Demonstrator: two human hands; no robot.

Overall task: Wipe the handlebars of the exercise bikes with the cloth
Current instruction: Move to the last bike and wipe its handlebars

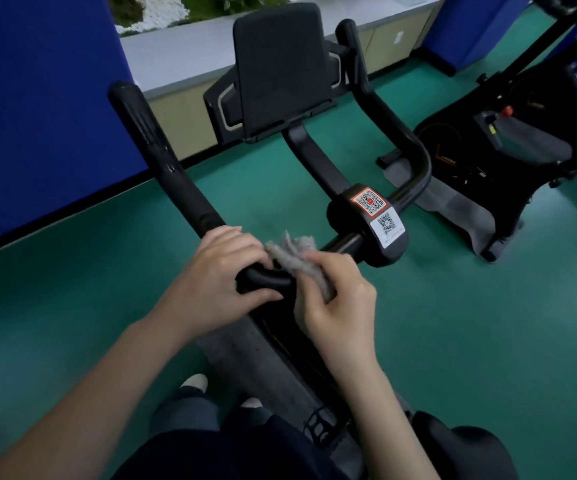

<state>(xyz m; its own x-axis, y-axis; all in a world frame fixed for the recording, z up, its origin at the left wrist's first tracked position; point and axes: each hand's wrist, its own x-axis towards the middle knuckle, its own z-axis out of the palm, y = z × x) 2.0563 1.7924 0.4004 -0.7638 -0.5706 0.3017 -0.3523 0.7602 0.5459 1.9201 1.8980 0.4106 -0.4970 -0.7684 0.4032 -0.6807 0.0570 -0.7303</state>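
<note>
The black handlebars (162, 157) of an exercise bike fill the middle of the head view, with a left bar, a right bar (384, 109) and a crossbar between them. My left hand (216, 282) grips the near bend of the left bar. My right hand (340, 299) presses a crumpled grey cloth (292, 254) against the crossbar just to the right of that bend. The cloth is wrapped partly around the bar and touches my left fingers.
A black console screen (280, 64) stands between the bars. The stem clamp (370, 226) carries two QR stickers. A second exercise bike (508, 150) stands at the right on the green floor. A blue panel (38, 109) is at the left, a grey counter (183, 53) behind. The saddle (463, 448) is at the lower right.
</note>
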